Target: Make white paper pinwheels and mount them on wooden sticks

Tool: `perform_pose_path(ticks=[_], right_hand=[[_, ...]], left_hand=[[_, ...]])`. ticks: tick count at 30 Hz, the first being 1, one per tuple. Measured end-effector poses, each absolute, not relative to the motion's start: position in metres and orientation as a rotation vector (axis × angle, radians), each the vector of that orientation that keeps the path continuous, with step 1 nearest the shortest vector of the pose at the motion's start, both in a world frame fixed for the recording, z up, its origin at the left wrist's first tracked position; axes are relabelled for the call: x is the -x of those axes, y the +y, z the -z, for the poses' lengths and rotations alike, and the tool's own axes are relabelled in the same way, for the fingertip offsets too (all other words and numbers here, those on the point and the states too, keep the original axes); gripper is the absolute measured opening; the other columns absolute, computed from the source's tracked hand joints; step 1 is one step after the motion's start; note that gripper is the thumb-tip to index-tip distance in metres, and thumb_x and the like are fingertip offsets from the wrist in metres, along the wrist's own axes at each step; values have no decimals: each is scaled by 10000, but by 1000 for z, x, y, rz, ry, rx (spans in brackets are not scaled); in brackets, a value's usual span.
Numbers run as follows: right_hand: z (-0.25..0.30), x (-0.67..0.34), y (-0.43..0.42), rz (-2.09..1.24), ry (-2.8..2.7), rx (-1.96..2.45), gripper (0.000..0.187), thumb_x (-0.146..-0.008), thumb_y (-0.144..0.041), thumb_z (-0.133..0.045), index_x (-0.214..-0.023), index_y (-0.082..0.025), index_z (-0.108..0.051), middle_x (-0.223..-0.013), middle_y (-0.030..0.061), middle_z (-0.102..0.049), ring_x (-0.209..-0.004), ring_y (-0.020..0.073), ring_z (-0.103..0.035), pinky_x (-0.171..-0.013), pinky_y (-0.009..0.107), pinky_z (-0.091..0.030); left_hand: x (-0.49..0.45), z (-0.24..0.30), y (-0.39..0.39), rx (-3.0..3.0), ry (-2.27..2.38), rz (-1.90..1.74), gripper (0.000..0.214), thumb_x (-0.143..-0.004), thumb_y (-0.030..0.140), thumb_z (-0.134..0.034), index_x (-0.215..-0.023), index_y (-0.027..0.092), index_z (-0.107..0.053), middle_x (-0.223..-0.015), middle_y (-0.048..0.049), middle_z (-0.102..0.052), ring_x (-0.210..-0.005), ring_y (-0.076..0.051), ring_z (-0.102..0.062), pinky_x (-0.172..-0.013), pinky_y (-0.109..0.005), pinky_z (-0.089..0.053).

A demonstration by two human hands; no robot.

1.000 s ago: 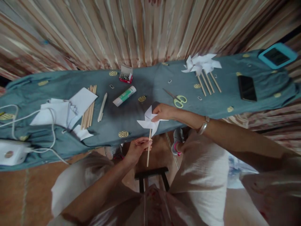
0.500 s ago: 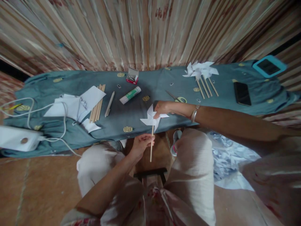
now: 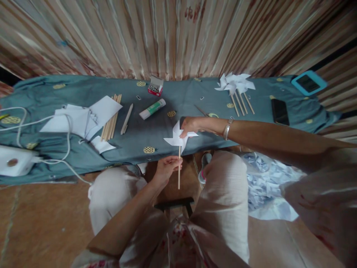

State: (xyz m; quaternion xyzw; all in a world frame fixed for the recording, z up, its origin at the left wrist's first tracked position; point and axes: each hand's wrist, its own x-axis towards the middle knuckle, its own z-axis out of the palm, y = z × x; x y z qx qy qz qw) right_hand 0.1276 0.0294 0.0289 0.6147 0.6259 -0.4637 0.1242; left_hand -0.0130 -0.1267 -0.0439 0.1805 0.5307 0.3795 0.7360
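Note:
A white paper pinwheel [image 3: 176, 139] on a thin wooden stick is held upright over the front edge of the cloth-covered table. My left hand [image 3: 167, 168] pinches the stick below the paper blades. At the centre of the blades, my right hand [image 3: 190, 125] is closed on the pinwheel, its thumb at the hub; the fingers behind the paper are hidden. Scissors [image 3: 206, 112] with a pale green handle lie just beyond my right hand. Farther back are a glue stick [image 3: 152, 109] and a small red-and-white box of metal pins [image 3: 155, 88].
Several pinwheels [image 3: 235, 85] on sticks lie at the back right, near a black phone [image 3: 280, 111] and a blue-framed device [image 3: 309, 82]. To the left are wooden sticks [image 3: 112, 121], a pen [image 3: 127, 119], paper sheets [image 3: 72, 119] and a white cabled box [image 3: 15, 160]. A bag of paper scraps [image 3: 264, 182] sits by my right leg.
The view has shifted slightly, so the table items appear a little farther left. Both hands keep their hold on the pinwheel, with hardly any other movement.

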Motion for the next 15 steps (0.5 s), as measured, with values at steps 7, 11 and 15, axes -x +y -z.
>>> perform_pose_path(ticks=[7,11,15], right_hand=[[-32,-124,29,1285,1760,-1820,233,-665,-197,-852,-633,-144,-627,-557,-35,-569,-544,105,-542,-545,232,-437],[-34,-124,29,1234,1771,-1815,246,-633,-214,-874,-629,-145,-637,-543,-43,-562,-540,108,-546,-551,231,-438],[-31,-126,30,1236,1796,-1811,270,-590,-261,-900,-646,-144,-663,-523,-42,-558,-541,112,-538,-535,228,-425]], left_hand=[[12,44,-127,-398,1147,-849,421,-346,382,-967,-619,156,-740,-585,1,-669,-535,-99,-590,-600,-245,-518],[11,48,-127,-384,1149,-852,428,-334,369,-962,-621,147,-735,-594,-4,-673,-528,-96,-588,-597,-249,-511],[10,50,-127,-374,1144,-851,431,-327,364,-963,-621,148,-734,-602,-3,-676,-528,-94,-586,-604,-254,-512]])
